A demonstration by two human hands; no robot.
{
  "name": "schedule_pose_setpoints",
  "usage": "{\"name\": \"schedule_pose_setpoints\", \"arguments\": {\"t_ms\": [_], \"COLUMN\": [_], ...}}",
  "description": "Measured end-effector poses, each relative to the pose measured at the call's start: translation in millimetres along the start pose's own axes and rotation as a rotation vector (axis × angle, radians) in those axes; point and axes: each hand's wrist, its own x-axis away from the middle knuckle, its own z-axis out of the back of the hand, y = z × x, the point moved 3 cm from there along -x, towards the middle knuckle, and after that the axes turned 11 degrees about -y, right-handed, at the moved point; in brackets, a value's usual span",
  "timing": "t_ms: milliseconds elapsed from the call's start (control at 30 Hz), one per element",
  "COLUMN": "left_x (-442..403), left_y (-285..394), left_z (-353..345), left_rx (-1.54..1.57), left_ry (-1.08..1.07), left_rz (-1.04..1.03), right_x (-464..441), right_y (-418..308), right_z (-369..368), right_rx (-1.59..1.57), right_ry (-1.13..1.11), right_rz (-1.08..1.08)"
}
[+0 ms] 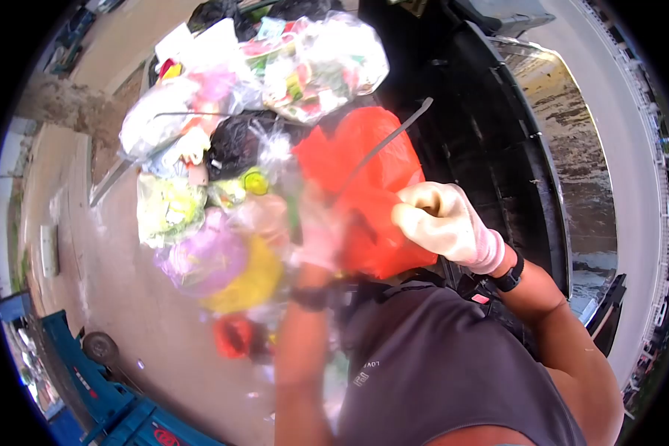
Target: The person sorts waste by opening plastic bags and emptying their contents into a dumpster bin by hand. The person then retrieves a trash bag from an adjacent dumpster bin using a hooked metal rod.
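Note:
My right hand (446, 223), in a pale glove with a pink cuff, is closed on the edge of a red plastic bag (372, 149). The bag bulges in front of my body, and its contents are hidden. My left hand (320, 234) is smeared by motion at the bag's left side, so its fingers cannot be made out. A thin metal rod (390, 137) with a bent tip slants across the bag. Its lower end fades into the blur near my left hand. A yellow bag (249, 279) and a purple bag (208, 253) lie left of that hand.
Clear bags of refuse (327, 67) and a black bag (238, 145) are heaped ahead. A dark metal wall (483, 126) stands to the right, with a road (624, 111) beyond it. Blue vehicles (111, 386) are at lower left on the concrete ground (111, 245).

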Motion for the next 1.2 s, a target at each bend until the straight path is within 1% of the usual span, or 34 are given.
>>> {"name": "schedule_pose_setpoints", "arguments": {"t_ms": [33, 100, 133, 200, 233, 300, 367, 400, 433, 467, 500, 533, 600, 633, 667, 733, 767, 800, 833, 867, 900, 933, 967, 1033, 1067, 1100, 1167, 1200], "left_x": [-11, -45, -63, -90, -102, -127, -145, -145, -145, -145, -156, -162, -150, -146, -145, -152, -154, -157, -144, -135, -127, -112, -93, -41, -24, -13, -11, -14], "left_y": [37, 112, 144, 199, 226, 271, 313, 334, 350, 362, 360, 357, 361, 361, 359, 362, 365, 374, 383, 386, 386, 386, 383, 384, 378, 372, 361, 360], "left_z": [-7, -29, -47, -94, -120, -183, -250, -282, -315, -349, -387, -420, -454, -465, -472, -469, -463, -450, -434, -420, -406, -397, -389, -391, -398, -407, -425, -431], "left_rx": [0.256, 0.189, 0.158, 0.274, 0.338, 0.395, 0.437, 0.507, 0.568, 0.598, 0.581, 0.457, 0.325, 0.256, 0.277, 0.154, 0.093, -0.295, -0.285, -0.252, -0.214, -0.3, -0.384, -0.603, -0.711, -0.813, -0.947, -0.999], "left_ry": [0.1, -0.024, -0.091, -0.186, -0.239, -0.502, -0.774, -0.923, -1.053, -1.149, -1.227, -1.265, -1.313, -1.327, -1.321, -1.155, -1.071, -0.747, -0.5, -0.333, -0.163, -0.061, 0.046, -0.116, -0.251, -0.384, -0.418, -0.402], "left_rz": [-0.102, -0.26, -0.34, -0.552, -0.653, -0.676, -0.668, -0.575, -0.46, -0.358, -0.324, -0.412, -0.311, -0.261, -0.168, -0.305, -0.371, -0.492, -0.547, -0.639, -0.729, -0.953, -1.173, -1.248, -1.166, -1.076, -0.989, -0.964], "right_x": [19, 64, 88, 140, 167, 215, 264, 288, 304, 322, 337, 351, 367, 372, 372, 381, 380, 380, 380, 376, 372, 369, 367, 361, 358, 353, 343, 342], "right_y": [-8, -30, -41, -59, -70, -79, -82, -87, -82, -73, -60, -37, 23, 42, 33, 43, 51, 59, 66, 77, 82, 86, 88, 92, 104, 108, 112, 113], "right_z": [16, 47, 62, 94, 105, 133, 158, 168, 179, 194, 210, 228, 269, 280, 273, 285, 294, 303, 312, 321, 329, 337, 343, 355, 364, 369, 375, 375], "right_rx": [0.023, 0.071, 0.116, 0.179, 0.027, 0.048, -0.056, -0.014, -0.088, -0.172, -0.259, -0.31, -0.259, -0.405, -0.498, -0.45, -0.352, -0.255, -0.16, -0.426, -0.582, -0.741, -0.796, -0.901, -0.881, -0.856, -0.803, -0.688], "right_ry": [0.02, 0.075, 0.138, 0.224, 0.318, 0.556, 0.713, 0.77, 0.745, 0.842, 0.93, 0.955, 0.978, 0.968, 1.005, 0.979, 1.02, 1.064, 1.11, 1.019, 0.96, 0.904, 0.896, 0.878, 1.012, 1.002, 0.984, 1.001], "right_rz": [0.045, 0.131, 0.137, 0.238, 0.185, 0.239, 0.344, 0.351, 0.458, 0.489, 0.521, 0.568, 0.625, 0.671, 0.687, 0.672, 0.656, 0.637, 0.617, 0.725, 0.789, 0.849, 0.871, 0.907, 0.832, 0.833, 0.834, 0.786]}}
